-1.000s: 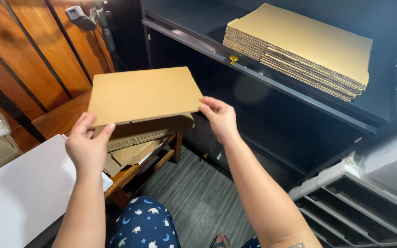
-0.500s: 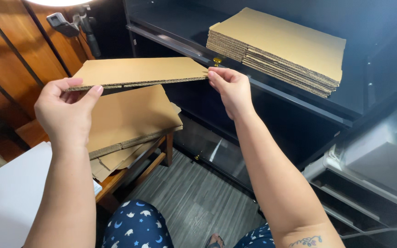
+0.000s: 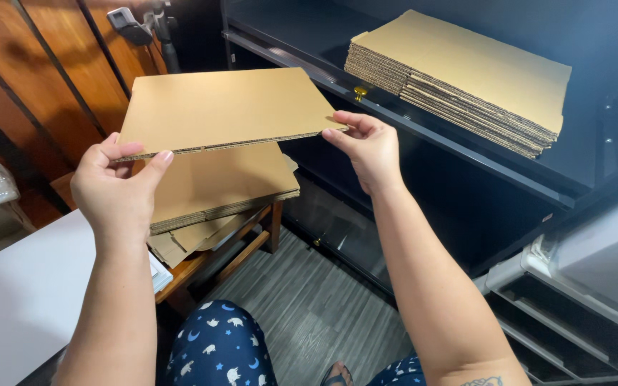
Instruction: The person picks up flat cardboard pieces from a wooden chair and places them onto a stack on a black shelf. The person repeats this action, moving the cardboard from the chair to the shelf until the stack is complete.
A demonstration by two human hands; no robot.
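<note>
I hold a flat brown cardboard sheet (image 3: 227, 107) level in the air with both hands. My left hand (image 3: 117, 191) pinches its near left corner, thumb on top. My right hand (image 3: 368, 146) grips its near right corner. Directly below the sheet lies a stack of more flat cardboard (image 3: 216, 187) on a small wooden stool (image 3: 241, 246). Another, taller stack of flattened cardboard (image 3: 466, 75) rests on the dark shelf (image 3: 466, 154) to the upper right, apart from my hands.
A white tabletop (image 3: 16, 307) is at lower left. Wooden wall panels (image 3: 44, 71) stand behind the stool. Clear plastic drawers (image 3: 581, 286) sit at lower right. Grey plank floor (image 3: 309, 314) lies between my knees and the shelf unit.
I lifted the top sheet off the stool's stack and raised it. It now sits higher and more level, shifted slightly toward the shelf, with both hands still at its near corners.
</note>
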